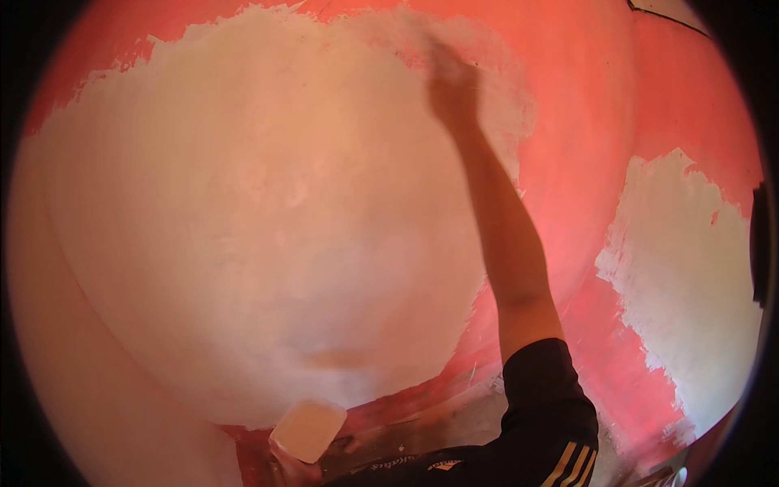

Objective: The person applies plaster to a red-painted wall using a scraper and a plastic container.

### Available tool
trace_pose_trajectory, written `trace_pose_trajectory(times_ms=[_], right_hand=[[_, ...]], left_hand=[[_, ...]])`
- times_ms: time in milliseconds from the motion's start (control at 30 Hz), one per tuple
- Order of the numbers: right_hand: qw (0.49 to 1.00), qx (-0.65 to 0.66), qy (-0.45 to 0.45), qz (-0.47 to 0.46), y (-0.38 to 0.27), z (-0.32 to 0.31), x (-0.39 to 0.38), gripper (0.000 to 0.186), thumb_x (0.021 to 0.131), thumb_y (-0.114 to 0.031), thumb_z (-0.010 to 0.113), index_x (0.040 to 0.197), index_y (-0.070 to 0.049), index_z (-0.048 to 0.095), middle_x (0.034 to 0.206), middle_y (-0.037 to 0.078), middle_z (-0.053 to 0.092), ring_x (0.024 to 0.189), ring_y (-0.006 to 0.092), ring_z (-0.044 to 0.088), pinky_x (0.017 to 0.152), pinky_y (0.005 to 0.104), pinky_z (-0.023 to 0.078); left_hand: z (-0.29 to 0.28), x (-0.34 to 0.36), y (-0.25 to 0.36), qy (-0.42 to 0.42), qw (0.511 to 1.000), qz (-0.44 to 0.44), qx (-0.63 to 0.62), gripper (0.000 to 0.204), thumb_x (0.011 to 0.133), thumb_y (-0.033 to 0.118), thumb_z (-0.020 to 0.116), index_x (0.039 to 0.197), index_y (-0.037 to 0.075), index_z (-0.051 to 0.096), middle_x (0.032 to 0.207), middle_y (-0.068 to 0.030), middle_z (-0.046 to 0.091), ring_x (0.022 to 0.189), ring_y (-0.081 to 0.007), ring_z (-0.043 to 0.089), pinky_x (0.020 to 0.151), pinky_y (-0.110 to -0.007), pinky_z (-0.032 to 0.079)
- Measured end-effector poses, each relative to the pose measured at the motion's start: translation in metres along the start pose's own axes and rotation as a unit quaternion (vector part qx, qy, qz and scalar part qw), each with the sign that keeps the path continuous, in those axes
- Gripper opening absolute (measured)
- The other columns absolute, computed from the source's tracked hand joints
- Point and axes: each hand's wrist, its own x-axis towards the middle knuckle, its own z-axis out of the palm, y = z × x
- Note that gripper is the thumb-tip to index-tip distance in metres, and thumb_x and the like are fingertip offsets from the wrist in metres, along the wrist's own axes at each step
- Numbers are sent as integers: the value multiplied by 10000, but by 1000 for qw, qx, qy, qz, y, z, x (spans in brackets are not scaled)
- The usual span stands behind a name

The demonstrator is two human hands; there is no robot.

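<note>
Wall (pixel 584 105): coral-pink, filling most of the view, bent by the lens. Coat (pixel 284 203): pale cream, ragged-edged, spread broadly to the left of and below the right hand. Patch (pixel 690 268): a second pale area, also ragged, below and well to the right of that hand.

Right hand (pixel 454 85): raised at the end of an outstretched bare arm (pixel 519 252), at the coat's upper right margin; blurred. Whether it is clenched, loose or grasping something cannot be told.

Left hand (pixel 288 467): well below and to the left of the right hand, largely hidden; gripping the tub from beneath.

Tub (pixel 310 430): pale, rounded-square — possibly a board; which, cannot be told. Situated directly above the left hand, in front of the wall's lower part. Broad face turned up toward the viewer; slightly longer axis slanting from the left hand up and to the right.

Shirt (pixel 540 390): black, short-sleeved, below the right hand. Markings: three yellow stripes (pixel 572 464) at the shoulder; a small yellow emblem (pixel 446 465) and foreshortened pale lettering (pixel 389 465), both to the right of the left hand.
</note>
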Motion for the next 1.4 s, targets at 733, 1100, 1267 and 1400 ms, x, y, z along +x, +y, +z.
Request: trace_pose_trajectory(times_ms=[733, 1100, 1267, 1400], right_hand=[[942, -297, 60, 147, 79, -127, -28, 352, 1029, -274, 478, 1161, -70, 734, 842, 180, 723, 677, 342, 674, 622, 444, 522], [983, -125, -130, 19, -123, 12, -135, 548, 909, 8, 442, 1371, -219, 630, 1325, 43, 668, 1143, 244, 670, 904, 392, 550], [993, -41, 68, 87, 31, -69, -117, 319, 859, -8, 599, 1165, 21, 684, 963, 196, 722, 791, 349, 685, 737, 425, 558], [924, -207, 126, 295, 171, -170, -84, 337, 967, -131, 507, 1241, -90, 699, 868, 118, 747, 661, 252, 698, 603, 375, 555]], left_hand=[[44, -14, 22, -23, 989, 37, 140, 381, 1074, 264, 469, 1299, -41, 508, 1152, -98, 627, 958, -91, 622, 811, -276, 540], [163, -28, 25, 9, 860, 285, 424, 430, 1083, 331, 409, 1302, -23, 518, 1165, -110, 631, 988, -140, 627, 825, -295, 524], [223, -38, 10, 23, 909, 218, 355, 463, 1076, 372, 407, 1311, -14, 508, 1184, -131, 640, 1023, -205, 637, 878, -338, 507], [259, -50, 16, 18, 965, 119, 233, 535, 1081, 444, 346, 1340, 0, 495, 1255, -130, 617, 1096, -197, 609, 936, -340, 481]])
